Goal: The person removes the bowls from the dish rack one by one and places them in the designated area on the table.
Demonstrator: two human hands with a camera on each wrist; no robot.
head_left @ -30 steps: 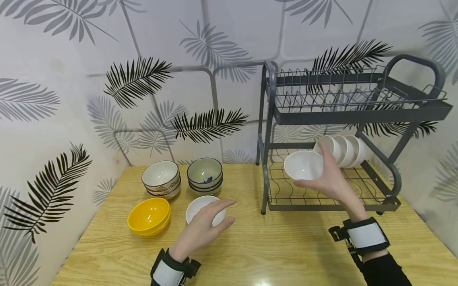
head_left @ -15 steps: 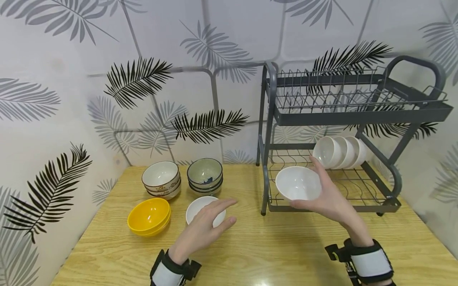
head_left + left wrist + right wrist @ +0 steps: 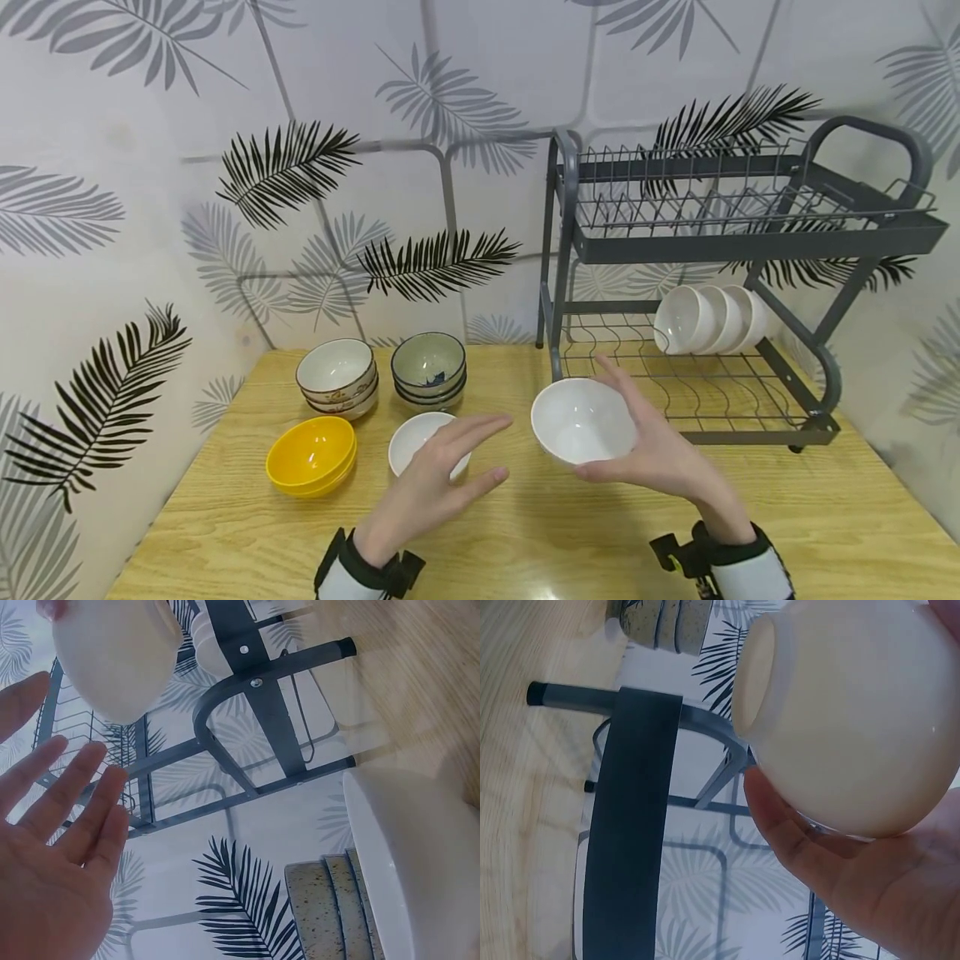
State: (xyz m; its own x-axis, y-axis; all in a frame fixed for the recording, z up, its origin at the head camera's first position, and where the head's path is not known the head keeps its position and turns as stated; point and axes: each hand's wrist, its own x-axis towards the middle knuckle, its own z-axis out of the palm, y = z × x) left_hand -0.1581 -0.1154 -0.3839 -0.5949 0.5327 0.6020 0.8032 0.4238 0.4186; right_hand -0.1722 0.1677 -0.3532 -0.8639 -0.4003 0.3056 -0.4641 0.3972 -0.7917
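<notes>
A white bowl (image 3: pixel 581 421), its hollow facing the head camera, is gripped by my right hand (image 3: pixel 660 446) between thumb and fingers, in front of the rack's left end. The right wrist view shows the underside and foot ring of that white bowl (image 3: pixel 855 712) with fingers curled beneath it. To its left my left hand (image 3: pixel 435 479) is held with straight, spread fingers and nothing in it. Beyond that hand another white bowl (image 3: pixel 414 435) sits on the table, partly hidden by the hand. In the left wrist view my left hand (image 3: pixel 64 847) shows its palm.
On the dark two-tier dish rack (image 3: pixel 757 246), three white bowls (image 3: pixel 684 321) stand on edge in the lower tier. At the left are stacked yellow bowls (image 3: pixel 311 454), brown-rimmed white bowls (image 3: pixel 337 375) and green-grey bowls (image 3: pixel 429 367) on the wooden table (image 3: pixel 225 533).
My right hand has carried the white bowl left and toward me, away from the rack's lower tier. My left hand has shifted slightly right, fingers still extended.
</notes>
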